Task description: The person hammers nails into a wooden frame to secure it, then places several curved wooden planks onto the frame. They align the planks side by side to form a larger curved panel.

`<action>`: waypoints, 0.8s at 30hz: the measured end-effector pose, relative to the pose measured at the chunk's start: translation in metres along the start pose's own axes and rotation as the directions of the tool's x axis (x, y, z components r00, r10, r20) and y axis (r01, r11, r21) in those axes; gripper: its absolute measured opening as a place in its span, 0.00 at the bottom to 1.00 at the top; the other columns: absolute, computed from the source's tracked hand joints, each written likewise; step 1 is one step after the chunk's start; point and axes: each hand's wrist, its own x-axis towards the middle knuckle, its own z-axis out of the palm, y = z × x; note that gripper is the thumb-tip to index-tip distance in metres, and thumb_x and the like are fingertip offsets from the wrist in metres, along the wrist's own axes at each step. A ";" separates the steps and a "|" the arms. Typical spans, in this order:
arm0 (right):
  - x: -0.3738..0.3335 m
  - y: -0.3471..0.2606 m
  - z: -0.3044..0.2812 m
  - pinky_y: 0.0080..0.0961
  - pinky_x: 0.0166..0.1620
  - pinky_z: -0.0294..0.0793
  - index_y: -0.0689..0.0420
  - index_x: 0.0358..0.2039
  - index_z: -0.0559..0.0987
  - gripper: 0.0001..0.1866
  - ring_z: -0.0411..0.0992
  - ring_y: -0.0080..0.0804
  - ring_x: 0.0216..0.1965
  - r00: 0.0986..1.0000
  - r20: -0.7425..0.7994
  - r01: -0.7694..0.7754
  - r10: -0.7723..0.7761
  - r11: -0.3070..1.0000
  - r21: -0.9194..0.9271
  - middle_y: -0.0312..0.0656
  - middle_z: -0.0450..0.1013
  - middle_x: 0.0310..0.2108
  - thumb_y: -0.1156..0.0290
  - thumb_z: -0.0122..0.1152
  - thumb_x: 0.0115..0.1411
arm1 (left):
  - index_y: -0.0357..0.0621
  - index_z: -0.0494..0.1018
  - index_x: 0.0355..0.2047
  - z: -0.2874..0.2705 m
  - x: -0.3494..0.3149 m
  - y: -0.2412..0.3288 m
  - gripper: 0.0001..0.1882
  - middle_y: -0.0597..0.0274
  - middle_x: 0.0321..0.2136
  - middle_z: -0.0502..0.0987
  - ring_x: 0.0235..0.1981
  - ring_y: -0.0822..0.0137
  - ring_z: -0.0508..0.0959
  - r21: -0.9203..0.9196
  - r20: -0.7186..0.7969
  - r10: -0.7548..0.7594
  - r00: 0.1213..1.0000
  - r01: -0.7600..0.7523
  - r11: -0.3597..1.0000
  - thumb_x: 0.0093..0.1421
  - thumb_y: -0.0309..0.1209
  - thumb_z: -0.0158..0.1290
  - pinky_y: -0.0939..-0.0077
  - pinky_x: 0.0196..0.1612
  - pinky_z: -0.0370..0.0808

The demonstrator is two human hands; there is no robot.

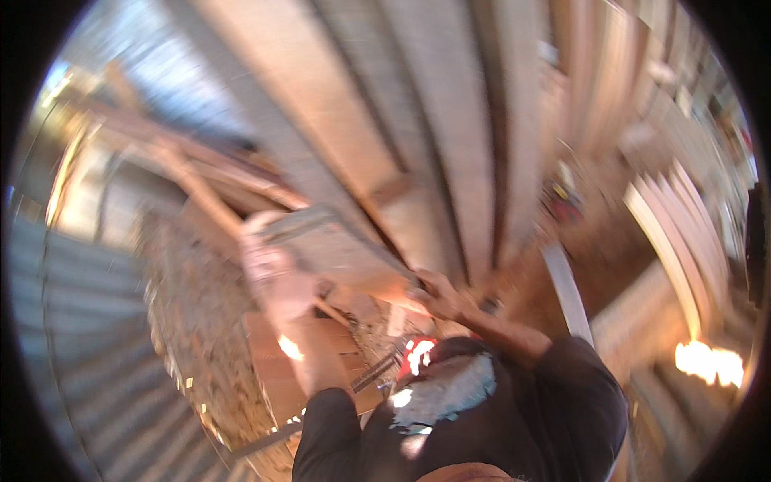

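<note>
Nearest is the person's dark shirt [530, 410], with a pale blue, ragged-edged patch [450, 394] on its front and a bright red piece [418, 353] just beyond it. Left of this, below the left forearm, reddish-brown flat pieces [277, 353] lie on the ground.

Farther out, both hands hold a short board [349, 249], which slants in front of the body, its left end farther off than its right. The left hand [277, 273] is closed about the left end, its separate fingers blurred. The right hand [438, 296] is curled tightly around the near corner of the right end.

Beyond the board's far edge, long grey and tan planks [434, 120] run side by side into the distance; whether the board touches them, I cannot tell. Right of the planks' near ends, a pale strip [567, 293] lies by the right elbow, and farther off is a blurred dark, red and yellow object [564, 199]. Corrugated sheeting [96, 345] stretches along the far left.
</note>
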 end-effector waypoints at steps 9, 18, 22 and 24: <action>-0.084 -0.036 -0.142 0.25 0.44 0.70 0.63 0.46 0.76 0.13 0.67 0.19 0.40 0.910 -0.412 0.046 0.049 0.975 0.217 0.31 0.70 0.37 0.69 0.63 0.66 | 0.32 0.64 0.57 0.158 0.007 -0.072 0.23 0.44 0.58 0.68 0.62 0.52 0.67 0.565 0.226 0.378 0.898 -0.437 0.700 0.74 0.41 0.41 0.55 0.65 0.64; -0.168 -0.060 -0.292 0.24 0.49 0.69 0.63 0.46 0.77 0.17 0.68 0.19 0.43 0.505 -0.845 0.443 -0.179 0.893 0.075 0.31 0.73 0.41 0.60 0.61 0.69 | 0.34 0.63 0.58 0.365 -0.020 -0.123 0.29 0.29 0.67 0.54 0.70 0.33 0.53 0.383 0.705 0.355 0.614 -0.751 0.538 0.61 0.37 0.56 0.39 0.70 0.51; -0.213 -0.091 -0.335 0.25 0.56 0.68 0.66 0.54 0.76 0.23 0.70 0.22 0.51 0.308 -0.925 0.531 -0.224 0.847 -0.029 0.37 0.76 0.50 0.58 0.59 0.70 | 0.36 0.64 0.59 0.404 -0.013 -0.170 0.31 0.29 0.68 0.53 0.71 0.31 0.50 0.416 0.787 0.248 0.565 -0.783 0.462 0.60 0.38 0.58 0.38 0.71 0.49; -0.241 -0.098 -0.356 0.29 0.59 0.68 0.65 0.55 0.75 0.22 0.71 0.27 0.54 0.213 -0.951 0.613 -0.225 0.789 -0.049 0.40 0.76 0.53 0.60 0.57 0.71 | 0.37 0.65 0.58 0.412 -0.009 -0.189 0.30 0.28 0.69 0.52 0.71 0.31 0.48 0.498 0.794 0.147 0.589 -0.770 0.398 0.59 0.39 0.59 0.38 0.71 0.47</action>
